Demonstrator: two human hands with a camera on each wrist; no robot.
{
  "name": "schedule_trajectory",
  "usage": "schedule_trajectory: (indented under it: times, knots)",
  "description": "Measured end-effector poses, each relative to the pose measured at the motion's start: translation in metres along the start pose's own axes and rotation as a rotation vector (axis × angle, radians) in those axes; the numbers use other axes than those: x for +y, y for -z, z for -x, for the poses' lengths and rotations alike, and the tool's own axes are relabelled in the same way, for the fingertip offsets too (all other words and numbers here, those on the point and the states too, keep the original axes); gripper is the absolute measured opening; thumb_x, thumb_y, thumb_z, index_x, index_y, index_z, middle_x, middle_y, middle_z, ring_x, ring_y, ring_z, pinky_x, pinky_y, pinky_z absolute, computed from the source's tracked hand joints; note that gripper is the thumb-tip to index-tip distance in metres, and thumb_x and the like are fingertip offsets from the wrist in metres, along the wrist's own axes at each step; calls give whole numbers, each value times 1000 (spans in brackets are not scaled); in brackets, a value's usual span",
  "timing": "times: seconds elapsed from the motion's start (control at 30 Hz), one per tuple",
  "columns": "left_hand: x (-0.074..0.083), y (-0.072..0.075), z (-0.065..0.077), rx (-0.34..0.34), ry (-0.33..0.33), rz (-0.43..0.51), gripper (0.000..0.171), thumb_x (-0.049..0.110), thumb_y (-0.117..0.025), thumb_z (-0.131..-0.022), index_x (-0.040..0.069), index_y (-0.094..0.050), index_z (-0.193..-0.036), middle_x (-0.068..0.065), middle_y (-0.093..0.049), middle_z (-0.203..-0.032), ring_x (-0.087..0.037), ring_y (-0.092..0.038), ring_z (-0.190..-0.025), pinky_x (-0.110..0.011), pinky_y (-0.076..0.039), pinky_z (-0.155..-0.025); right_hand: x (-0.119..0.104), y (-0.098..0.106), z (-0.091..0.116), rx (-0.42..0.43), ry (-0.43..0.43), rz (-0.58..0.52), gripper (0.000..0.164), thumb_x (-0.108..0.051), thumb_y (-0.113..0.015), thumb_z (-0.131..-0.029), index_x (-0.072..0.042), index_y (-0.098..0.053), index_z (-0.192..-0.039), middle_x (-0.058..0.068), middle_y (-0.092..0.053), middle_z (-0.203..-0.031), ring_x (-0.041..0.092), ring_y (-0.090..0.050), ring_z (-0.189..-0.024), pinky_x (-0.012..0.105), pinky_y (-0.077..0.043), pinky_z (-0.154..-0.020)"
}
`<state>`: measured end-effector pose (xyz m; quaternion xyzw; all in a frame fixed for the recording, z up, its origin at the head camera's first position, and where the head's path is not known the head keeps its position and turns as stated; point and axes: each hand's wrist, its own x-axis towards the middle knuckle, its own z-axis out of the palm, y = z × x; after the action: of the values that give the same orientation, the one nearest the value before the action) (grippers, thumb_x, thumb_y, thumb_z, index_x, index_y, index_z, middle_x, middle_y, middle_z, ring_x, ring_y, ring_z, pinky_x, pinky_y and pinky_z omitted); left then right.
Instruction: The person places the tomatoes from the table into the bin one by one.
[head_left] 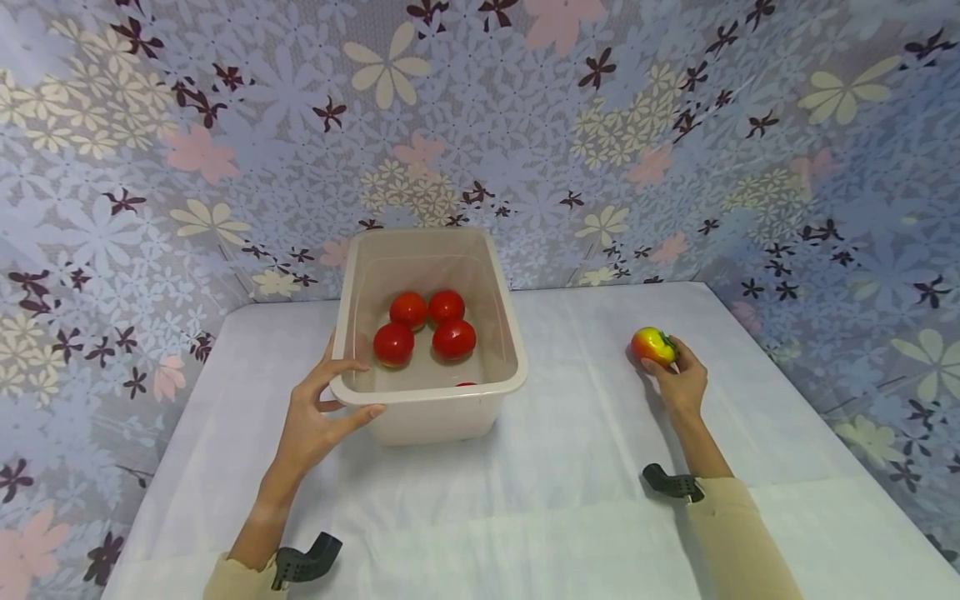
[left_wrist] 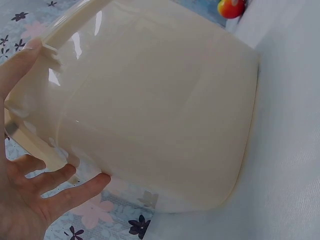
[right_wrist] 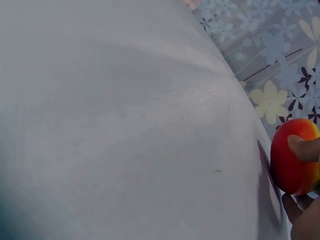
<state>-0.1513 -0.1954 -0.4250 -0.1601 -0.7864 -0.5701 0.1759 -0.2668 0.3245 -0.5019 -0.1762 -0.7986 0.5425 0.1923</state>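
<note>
My left hand (head_left: 311, 418) grips the front left corner of a cream plastic bin (head_left: 435, 395), with a finger over the rim and the thumb along the outer front. Inside the bin lie several round red fruits (head_left: 453, 340), perhaps tomatoes; one is mostly hidden behind the front wall. The left wrist view shows the bin's outer wall (left_wrist: 155, 105) up close, with the fingertips against it. Over on the right, my right hand (head_left: 681, 387) holds a red-and-yellow fruit (head_left: 649, 345) with a green leafy top. Its thumb presses on the red side (right_wrist: 282, 165) of that fruit.
A white cloth (head_left: 570, 467) covers the table. Behind it and at both sides hangs flower-patterned fabric (head_left: 525, 167). Each wrist carries a black camera mount, one of them on the left sleeve (head_left: 307, 562).
</note>
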Motion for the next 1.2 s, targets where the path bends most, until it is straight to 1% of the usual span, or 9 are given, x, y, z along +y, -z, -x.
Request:
schedule_trajectory:
  times: [0.1, 0.23, 0.33, 0.47, 0.57, 0.73, 0.83, 1.0, 1.2]
  knots:
    - [0, 0, -1, -4, -1, 1, 49, 0, -82, -73, 7, -63, -118, -6, -26, -161, -47, -39, -135, -63, -54, -75, 0, 0, 0, 4, 2, -10, 65, -6, -71, -88, -8, -43, -147, 10, -43, -152, 23, -38, -142, 35, -37, -113]
    - [1, 0, -1, -7, 3, -7, 49, 1, -82, -73, 7, -63, -118, -5, -26, -161, -45, -39, -135, -61, -56, -74, -3, -1, 3, -13, 19, -46, 64, -4, -71, -87, -5, -44, -145, 12, -43, -152, 24, -38, -142, 36, -38, -113]
    - [1, 1, -1, -6, -1, 0, 49, 0, -82, -72, 6, -63, -118, -6, -25, -161, -46, -38, -136, -62, -55, -74, -6, -2, 5, -31, 26, -72, 63, -3, -70, -88, -5, -44, -145, 12, -42, -152, 23, -38, -142, 36, -37, -113]
    - [0, 1, -3, -7, -13, 19, 50, -1, -81, -72, 5, -63, -117, -7, -24, -161, -47, -37, -136, -64, -55, -74, -13, -6, 8, -45, 39, -66, 63, -4, -69, -89, -7, -44, -146, 10, -42, -153, 23, -38, -142, 36, -38, -112]
    - [0, 1, -3, -11, -13, 20, 50, -1, -81, -72, 4, -63, -118, -5, -24, -162, -46, -36, -137, -63, -55, -74, -20, -10, 10, -63, 62, -68, 63, -5, -70, -88, -7, -44, -146, 9, -43, -152, 23, -39, -141, 35, -39, -112]
    - [0, 1, -2, -8, -6, 5, 50, 0, -81, -73, 3, -62, -119, -4, -25, -162, -45, -36, -138, -62, -55, -75, -35, -17, 13, -113, 124, -108, 65, -7, -73, -86, -7, -45, -145, 9, -44, -151, 23, -41, -140, 34, -40, -110]
    - [-1, 1, -2, -4, -7, -2, 50, 0, -81, -73, 4, -63, -119, -4, -25, -162, -46, -37, -138, -62, -55, -74, -46, -21, 16, -128, 160, -109, 64, -9, -72, -87, -8, -45, -145, 9, -45, -151, 23, -43, -139, 34, -41, -109]
    - [-1, 1, -1, -8, -1, 3, 50, 0, -81, -73, 4, -62, -119, -5, -24, -162, -46, -36, -138, -64, -55, -75, -66, -29, 23, -157, 218, -153, 62, -8, -72, -87, -9, -48, -143, 8, -48, -149, 23, -45, -137, 35, -42, -108]
    - [-1, 1, -2, -5, 1, -3, 49, 1, -81, -73, 5, -63, -118, -5, -25, -161, -46, -37, -137, -63, -55, -74, -87, -37, 29, -194, 289, -137, 60, -12, -72, -87, -9, -49, -143, 7, -49, -148, 23, -46, -136, 33, -43, -106]
